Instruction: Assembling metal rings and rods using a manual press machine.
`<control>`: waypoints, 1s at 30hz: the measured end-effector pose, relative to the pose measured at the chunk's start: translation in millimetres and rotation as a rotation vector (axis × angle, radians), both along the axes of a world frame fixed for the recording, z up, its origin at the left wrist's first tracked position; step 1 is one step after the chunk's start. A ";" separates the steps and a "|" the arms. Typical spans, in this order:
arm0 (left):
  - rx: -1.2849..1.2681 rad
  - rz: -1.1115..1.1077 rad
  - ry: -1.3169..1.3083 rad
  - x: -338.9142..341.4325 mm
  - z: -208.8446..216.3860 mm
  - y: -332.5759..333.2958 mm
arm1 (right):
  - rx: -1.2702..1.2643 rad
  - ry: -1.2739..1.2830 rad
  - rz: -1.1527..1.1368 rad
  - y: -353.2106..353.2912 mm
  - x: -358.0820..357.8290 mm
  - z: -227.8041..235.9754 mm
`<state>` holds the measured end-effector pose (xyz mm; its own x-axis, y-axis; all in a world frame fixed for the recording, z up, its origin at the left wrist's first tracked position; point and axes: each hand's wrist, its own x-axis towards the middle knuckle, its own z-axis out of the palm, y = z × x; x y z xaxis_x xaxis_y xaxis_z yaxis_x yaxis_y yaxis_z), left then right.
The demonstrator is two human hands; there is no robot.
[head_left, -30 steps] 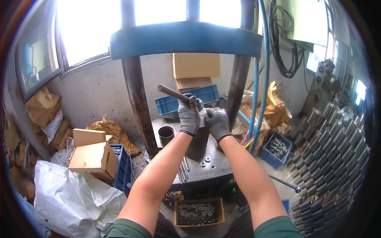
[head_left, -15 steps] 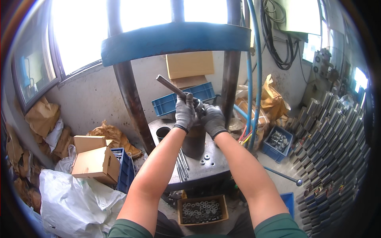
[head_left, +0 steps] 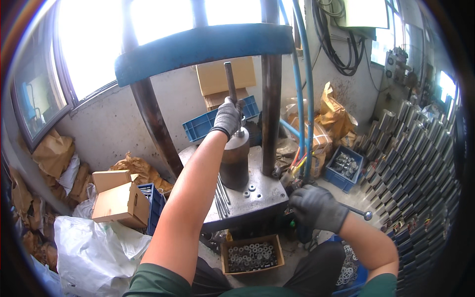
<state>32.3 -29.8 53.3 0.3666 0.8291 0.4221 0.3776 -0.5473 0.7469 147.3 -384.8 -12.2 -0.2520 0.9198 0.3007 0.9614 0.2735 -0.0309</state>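
Note:
My left hand (head_left: 228, 119), in a grey glove, is closed around a dark metal rod (head_left: 229, 81) that stands nearly upright. Just below it, a small shiny pin-like part (head_left: 241, 131) sits on top of a thick dark metal cylinder (head_left: 234, 166). The cylinder stands on the press's metal table (head_left: 267, 190). My right hand (head_left: 319, 205), also gloved, is at the table's right corner with its fingers curled. It overlaps a ball-ended lever (head_left: 367, 215); whether it grips the lever is hidden.
Thin rods (head_left: 221, 200) and small rings (head_left: 252, 188) lie on the table. Below stands a carton of ring parts (head_left: 251, 270). Press columns (head_left: 270, 114) flank the cylinder. Stacked metal tubes (head_left: 410, 168) and a blue bin (head_left: 341, 183) are right; an open carton (head_left: 118, 205) is left.
My right hand has let go near the rod and moved down right to the lever. The rod has swung from slanting to nearly upright in my left hand. The view has shifted slightly.

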 end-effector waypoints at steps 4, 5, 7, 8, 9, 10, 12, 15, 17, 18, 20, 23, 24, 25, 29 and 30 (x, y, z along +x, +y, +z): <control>0.035 0.015 0.002 -5.5 -5.5 11.8 | -0.352 -0.325 -0.202 -65.3 39.2 30.7; 0.034 0.025 0.009 -6.7 -8.2 12.2 | -0.444 -0.382 -0.262 -73.8 49.5 36.2; 0.041 -0.025 -0.058 -1.8 -10.7 5.9 | -0.530 -0.340 -0.325 -94.0 69.5 38.4; 0.039 -0.024 -0.056 -2.1 -11.1 2.4 | -0.614 -0.296 -0.383 -101.2 79.5 35.8; 0.029 -0.048 -0.069 1.9 -6.1 -9.9 | -0.618 -0.290 -0.389 -110.8 93.3 26.9; 0.020 -0.061 -0.085 0.9 -3.8 -15.2 | -0.612 -0.204 -0.328 -115.9 104.9 16.6; 0.023 -0.027 -0.068 2.0 -5.9 -10.2 | -0.677 -0.121 -0.276 -113.0 111.6 11.1; 0.042 0.018 -0.022 2.2 -5.8 -3.7 | -0.714 -0.157 -0.333 -106.1 105.7 10.6; 0.053 0.024 0.009 4.7 -5.9 -4.9 | -0.729 -0.156 -0.365 -104.3 96.8 15.7; 0.044 0.021 0.002 2.6 -6.2 -3.4 | -0.738 -0.164 -0.393 -102.9 94.0 18.1; 0.066 0.037 0.005 -0.8 -8.7 4.6 | -0.697 -0.156 -0.391 -103.9 90.9 15.8; 0.050 0.030 0.000 0.6 -7.8 3.8 | -0.648 -0.132 -0.416 -108.1 89.2 17.0; 0.051 0.031 0.002 0.3 -7.6 6.4 | -0.633 -0.117 -0.423 -108.7 88.4 17.0; 0.071 0.019 -0.002 -0.6 -7.2 9.3 | -0.632 -0.115 -0.421 -109.2 88.3 15.7; 0.053 -0.001 -0.011 3.5 -3.7 -4.2 | -0.526 -0.066 -0.417 -117.6 95.2 2.7; 0.038 0.004 -0.034 1.0 -6.5 -2.1 | -0.491 -0.057 -0.415 -117.3 94.6 0.5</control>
<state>33.3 -31.9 46.8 0.3482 0.8138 0.4653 0.3544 -0.5738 0.7384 241.9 -502.1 -11.7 0.1510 0.9714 -0.1835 0.9880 -0.1544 -0.0040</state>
